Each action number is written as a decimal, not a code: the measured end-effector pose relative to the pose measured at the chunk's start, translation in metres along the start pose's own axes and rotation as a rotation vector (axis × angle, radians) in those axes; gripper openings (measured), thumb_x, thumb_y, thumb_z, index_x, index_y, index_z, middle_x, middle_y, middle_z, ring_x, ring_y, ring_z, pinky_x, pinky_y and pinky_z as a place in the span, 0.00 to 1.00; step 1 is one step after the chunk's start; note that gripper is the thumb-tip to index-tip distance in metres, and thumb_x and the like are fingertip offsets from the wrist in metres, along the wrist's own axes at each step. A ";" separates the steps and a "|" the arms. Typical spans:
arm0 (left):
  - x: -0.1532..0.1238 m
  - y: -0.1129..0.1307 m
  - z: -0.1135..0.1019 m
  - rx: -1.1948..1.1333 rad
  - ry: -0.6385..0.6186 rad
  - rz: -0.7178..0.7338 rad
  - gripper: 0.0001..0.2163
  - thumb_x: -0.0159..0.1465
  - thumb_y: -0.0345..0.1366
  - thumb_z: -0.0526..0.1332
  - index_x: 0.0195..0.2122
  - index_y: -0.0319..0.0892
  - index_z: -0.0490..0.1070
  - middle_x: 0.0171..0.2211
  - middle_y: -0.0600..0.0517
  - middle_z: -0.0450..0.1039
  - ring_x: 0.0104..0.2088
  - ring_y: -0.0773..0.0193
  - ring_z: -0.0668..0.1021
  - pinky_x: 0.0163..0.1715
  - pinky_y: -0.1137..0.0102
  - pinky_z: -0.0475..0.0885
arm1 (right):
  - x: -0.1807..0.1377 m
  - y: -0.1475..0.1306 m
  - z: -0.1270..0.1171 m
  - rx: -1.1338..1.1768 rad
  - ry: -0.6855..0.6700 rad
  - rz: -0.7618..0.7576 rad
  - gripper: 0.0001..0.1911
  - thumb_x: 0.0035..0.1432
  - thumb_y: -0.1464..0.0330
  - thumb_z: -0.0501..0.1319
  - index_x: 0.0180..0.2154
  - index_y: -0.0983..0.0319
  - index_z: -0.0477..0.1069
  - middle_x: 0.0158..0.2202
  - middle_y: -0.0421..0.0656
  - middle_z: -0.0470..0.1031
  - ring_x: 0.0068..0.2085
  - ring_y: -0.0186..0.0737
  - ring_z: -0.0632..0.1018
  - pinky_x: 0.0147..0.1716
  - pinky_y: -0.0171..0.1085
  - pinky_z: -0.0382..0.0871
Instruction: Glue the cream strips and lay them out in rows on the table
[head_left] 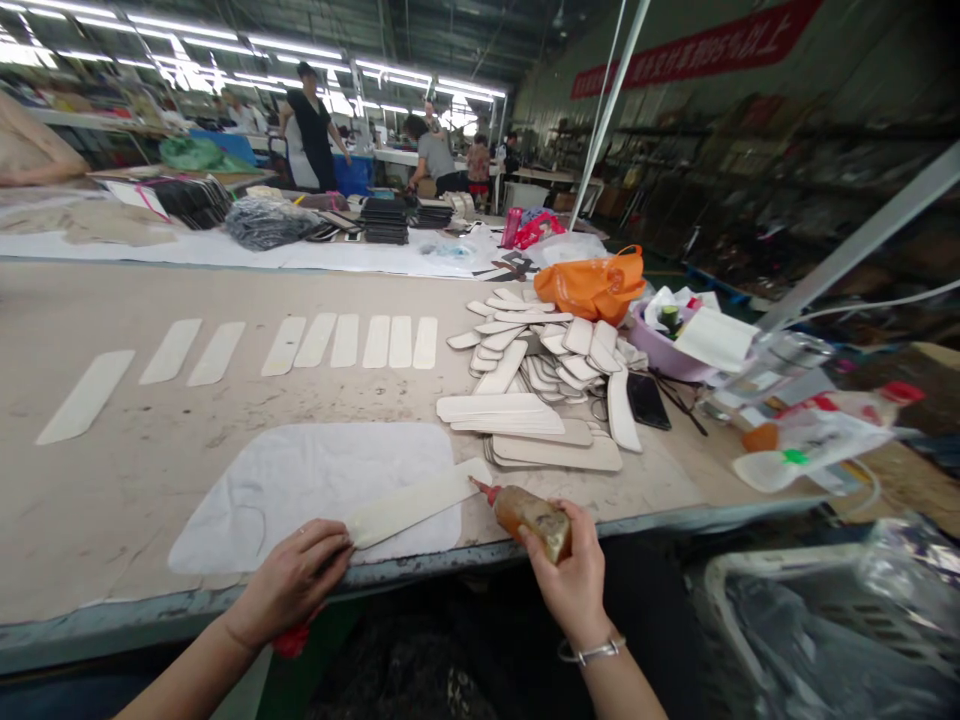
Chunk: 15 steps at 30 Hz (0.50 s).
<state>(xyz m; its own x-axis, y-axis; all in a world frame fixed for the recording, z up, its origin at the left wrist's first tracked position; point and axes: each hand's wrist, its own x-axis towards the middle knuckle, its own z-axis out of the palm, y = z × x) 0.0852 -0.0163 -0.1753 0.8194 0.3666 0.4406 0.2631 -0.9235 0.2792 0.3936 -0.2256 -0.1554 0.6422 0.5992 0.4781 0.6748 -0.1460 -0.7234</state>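
In my right hand [574,570] is a glue bottle [529,515] with amber contents and a red nozzle, tilted so its tip meets the far right end of a long off-white strip [420,505]. My left hand [304,570] pinches the strip's near left end at the table edge. Beneath the strip lies a white cloth-like sheet [300,470] with rounded corners. Just beyond the bottle rests a stack of long flat pieces [555,450], and behind it a loose heap of rounded white pieces [525,340].
Several off-white strips [345,340] lie in a row across the table [360,395]. An orange bag [592,285], a purple basin [660,340], a dark phone [649,400] and a clear bottle [787,360] stand to the right. A plastic crate [787,565] sits low at right. Co-workers are in the background.
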 end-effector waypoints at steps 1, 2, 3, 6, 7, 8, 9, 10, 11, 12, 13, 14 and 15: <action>0.000 0.000 0.000 0.001 0.002 -0.001 0.06 0.60 0.30 0.59 0.39 0.40 0.71 0.37 0.47 0.73 0.38 0.65 0.76 0.39 0.72 0.75 | 0.001 0.002 -0.001 0.005 0.024 0.012 0.21 0.53 0.62 0.64 0.47 0.59 0.62 0.42 0.47 0.68 0.43 0.47 0.72 0.43 0.47 0.71; 0.001 0.000 0.000 0.001 0.003 -0.002 0.06 0.60 0.30 0.59 0.39 0.40 0.71 0.37 0.47 0.73 0.38 0.65 0.76 0.39 0.72 0.75 | 0.002 0.004 -0.001 0.009 0.047 0.025 0.21 0.53 0.61 0.64 0.47 0.59 0.62 0.43 0.47 0.69 0.43 0.47 0.72 0.43 0.47 0.70; 0.001 0.000 0.000 0.001 0.005 -0.005 0.06 0.60 0.30 0.59 0.39 0.40 0.71 0.37 0.47 0.73 0.38 0.65 0.76 0.39 0.72 0.75 | 0.003 0.006 0.000 0.009 0.067 0.036 0.22 0.53 0.61 0.64 0.47 0.59 0.63 0.43 0.47 0.69 0.43 0.47 0.73 0.44 0.48 0.70; 0.001 0.001 0.000 0.006 -0.001 -0.017 0.06 0.60 0.31 0.59 0.39 0.40 0.71 0.37 0.47 0.73 0.38 0.65 0.76 0.39 0.72 0.74 | 0.008 0.010 0.004 -0.010 0.091 0.044 0.22 0.52 0.59 0.64 0.47 0.60 0.63 0.43 0.47 0.69 0.43 0.48 0.73 0.44 0.48 0.70; 0.002 0.001 0.000 0.008 -0.007 -0.021 0.06 0.60 0.31 0.59 0.39 0.41 0.71 0.37 0.47 0.73 0.38 0.65 0.76 0.40 0.72 0.74 | 0.010 0.011 0.006 -0.018 0.086 0.042 0.22 0.52 0.59 0.64 0.47 0.60 0.63 0.42 0.48 0.69 0.43 0.48 0.73 0.44 0.48 0.70; 0.002 0.001 0.000 0.009 -0.012 -0.023 0.06 0.60 0.31 0.59 0.39 0.41 0.71 0.38 0.47 0.73 0.38 0.65 0.76 0.40 0.72 0.74 | 0.011 0.011 0.007 -0.025 0.079 0.039 0.22 0.53 0.59 0.64 0.47 0.60 0.63 0.42 0.48 0.69 0.43 0.48 0.73 0.43 0.48 0.70; 0.002 0.001 0.000 0.008 -0.016 -0.024 0.06 0.60 0.31 0.59 0.39 0.41 0.71 0.38 0.47 0.73 0.38 0.65 0.76 0.40 0.72 0.74 | 0.012 0.011 0.008 -0.030 0.071 0.039 0.22 0.53 0.59 0.63 0.47 0.60 0.63 0.42 0.48 0.69 0.43 0.48 0.73 0.43 0.48 0.70; 0.002 0.001 0.000 0.007 -0.018 -0.026 0.06 0.60 0.31 0.59 0.38 0.41 0.71 0.37 0.47 0.73 0.38 0.65 0.76 0.40 0.72 0.74 | 0.013 0.011 0.008 -0.035 0.062 0.038 0.22 0.53 0.59 0.63 0.47 0.61 0.63 0.42 0.48 0.69 0.43 0.48 0.73 0.43 0.48 0.71; 0.003 0.001 0.000 0.006 -0.019 -0.027 0.05 0.61 0.32 0.59 0.38 0.41 0.71 0.37 0.47 0.73 0.38 0.65 0.76 0.39 0.72 0.74 | 0.013 0.011 0.008 -0.039 0.054 0.038 0.22 0.54 0.59 0.63 0.47 0.61 0.63 0.42 0.48 0.69 0.43 0.48 0.73 0.42 0.48 0.71; 0.003 0.002 0.000 0.005 -0.021 -0.028 0.05 0.61 0.32 0.59 0.38 0.41 0.70 0.37 0.48 0.72 0.38 0.65 0.76 0.39 0.72 0.74 | 0.013 0.011 0.007 -0.042 0.049 0.039 0.22 0.54 0.59 0.63 0.47 0.61 0.63 0.42 0.48 0.69 0.43 0.48 0.73 0.42 0.48 0.71; 0.003 0.002 0.000 0.005 -0.024 -0.028 0.05 0.61 0.32 0.59 0.38 0.42 0.70 0.37 0.48 0.72 0.37 0.65 0.76 0.39 0.72 0.74 | 0.012 0.011 0.005 -0.046 0.048 0.043 0.22 0.54 0.59 0.63 0.47 0.61 0.63 0.42 0.48 0.69 0.43 0.48 0.73 0.43 0.48 0.71; 0.003 0.002 0.000 0.005 -0.030 -0.028 0.05 0.61 0.31 0.59 0.38 0.42 0.70 0.37 0.48 0.72 0.37 0.65 0.76 0.39 0.72 0.74 | 0.011 0.011 0.003 -0.049 0.048 0.050 0.22 0.53 0.59 0.63 0.47 0.61 0.63 0.42 0.48 0.69 0.43 0.48 0.73 0.43 0.48 0.70; 0.002 0.002 0.000 0.006 -0.036 -0.028 0.05 0.61 0.31 0.59 0.39 0.42 0.70 0.37 0.48 0.72 0.38 0.65 0.76 0.39 0.72 0.74 | 0.010 0.011 0.000 -0.054 0.049 0.058 0.22 0.53 0.59 0.63 0.47 0.61 0.63 0.42 0.48 0.70 0.43 0.48 0.73 0.43 0.48 0.70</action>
<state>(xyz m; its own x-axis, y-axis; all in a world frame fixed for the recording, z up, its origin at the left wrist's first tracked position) 0.0874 -0.0169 -0.1738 0.8292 0.3886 0.4018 0.2893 -0.9134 0.2862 0.4072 -0.2215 -0.1587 0.6967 0.5493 0.4614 0.6539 -0.2218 -0.7233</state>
